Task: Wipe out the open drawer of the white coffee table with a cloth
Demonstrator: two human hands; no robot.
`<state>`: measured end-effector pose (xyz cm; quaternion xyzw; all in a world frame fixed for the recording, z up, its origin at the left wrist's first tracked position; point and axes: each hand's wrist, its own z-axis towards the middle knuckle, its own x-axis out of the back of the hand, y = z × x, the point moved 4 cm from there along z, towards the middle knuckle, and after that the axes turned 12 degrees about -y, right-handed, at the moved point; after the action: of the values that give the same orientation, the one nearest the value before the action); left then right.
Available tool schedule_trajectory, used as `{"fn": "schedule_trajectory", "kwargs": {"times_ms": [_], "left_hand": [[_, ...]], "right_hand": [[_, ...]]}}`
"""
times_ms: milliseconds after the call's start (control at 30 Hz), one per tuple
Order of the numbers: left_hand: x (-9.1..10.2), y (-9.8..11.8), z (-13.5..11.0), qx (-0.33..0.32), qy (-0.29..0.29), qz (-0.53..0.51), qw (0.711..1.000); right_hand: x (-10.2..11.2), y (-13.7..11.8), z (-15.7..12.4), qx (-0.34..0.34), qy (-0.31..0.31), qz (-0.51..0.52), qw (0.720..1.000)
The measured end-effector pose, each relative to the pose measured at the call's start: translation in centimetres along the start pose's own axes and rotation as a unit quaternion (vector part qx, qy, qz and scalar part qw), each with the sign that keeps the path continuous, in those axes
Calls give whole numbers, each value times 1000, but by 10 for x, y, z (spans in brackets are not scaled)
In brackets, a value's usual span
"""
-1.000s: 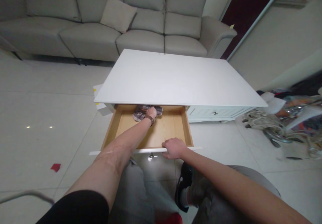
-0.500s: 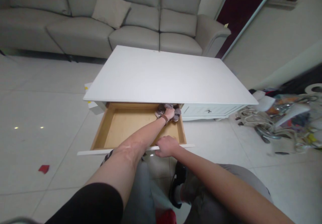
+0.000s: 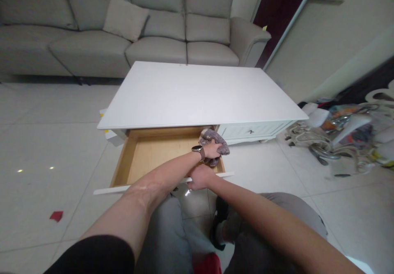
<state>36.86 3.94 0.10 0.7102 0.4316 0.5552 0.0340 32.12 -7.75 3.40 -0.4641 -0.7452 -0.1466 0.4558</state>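
A white coffee table (image 3: 197, 93) has its left wooden drawer (image 3: 147, 155) pulled out toward me. My left hand (image 3: 213, 149), with a watch on the wrist, is closed on a grey-brown cloth (image 3: 215, 139) at the drawer's right wall, near its front corner. My right hand (image 3: 199, 176) grips the drawer's white front panel (image 3: 107, 188) from above, just below my left wrist. The drawer's floor is bare wood where it shows.
A grey sofa (image 3: 92, 32) with a cushion stands behind the table. Cables, a fan and clutter (image 3: 338, 138) lie on the floor at the right. A second, closed drawer (image 3: 255, 130) is right of the open one. A red scrap (image 3: 56, 215) lies on the tiles at left.
My left hand has carried the cloth from the drawer's back middle to its right back corner, then forward along the right wall. My right hand has kept its grip on the drawer front.
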Motion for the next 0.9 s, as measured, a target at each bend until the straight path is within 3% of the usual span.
{"fn": "schedule_trajectory", "kwargs": {"times_ms": [100, 300, 400, 467, 600, 667, 767, 900], "left_hand": [[-8, 10, -5, 16, -38, -9, 999], [-16, 25, -16, -38, -53, 57, 996], [-7, 19, -21, -42, -35, 87, 995], [10, 12, -28, -47, 1, 86, 995], [53, -19, -52, -6, 109, 54, 993], [64, -40, -67, 26, 135, 47, 989], [55, -79, -94, 71, 121, 10, 990], [17, -131, -133, 165, 99, -61, 979]], "right_hand": [[-3, 1, 1, 20, 21, 15, 999], [-4, 1, 1, 41, 64, 10, 997], [-2, 0, 0, 39, 55, -3, 998], [-2, 0, -1, 16, 25, -12, 999], [-1, -1, 0, -12, -23, -32, 999], [-1, -2, 0, -5, -22, -41, 999], [0, -2, 1, -11, -21, -53, 998], [0, -3, 0, -14, -18, -61, 998]]}}
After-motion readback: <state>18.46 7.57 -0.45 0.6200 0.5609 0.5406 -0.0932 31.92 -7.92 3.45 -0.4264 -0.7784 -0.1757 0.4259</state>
